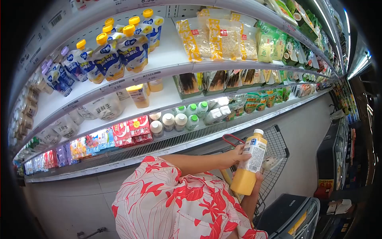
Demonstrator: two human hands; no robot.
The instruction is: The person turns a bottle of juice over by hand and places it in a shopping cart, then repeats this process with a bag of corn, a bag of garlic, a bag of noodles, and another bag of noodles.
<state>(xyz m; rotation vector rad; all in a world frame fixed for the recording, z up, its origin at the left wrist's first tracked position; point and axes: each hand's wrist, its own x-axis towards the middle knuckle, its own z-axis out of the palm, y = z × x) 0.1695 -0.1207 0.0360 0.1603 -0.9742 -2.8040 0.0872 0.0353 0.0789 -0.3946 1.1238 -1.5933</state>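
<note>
A bottle of yellow drink [244,181] with a white cap and a white printed label is tilted in front of my body. My left hand [234,156] is closed around its upper side, with the thumb over the label. Lower down, my right hand [256,186] wraps the bottle from the other side; part of its fingers is hidden behind it. A red loop [232,138] shows just beyond my left hand. Below the bottle is a wire shopping cart [283,137], with a clear plastic package [271,162] inside it.
A curved refrigerated shelf [167,79] runs across ahead, holding yogurt pouches [132,49], noodle packs [225,38] and white bottles [168,121]. Another yellow bottle [138,95] stands on the middle shelf. A dark bin-like case [284,215] is at the lower right, beside the cart.
</note>
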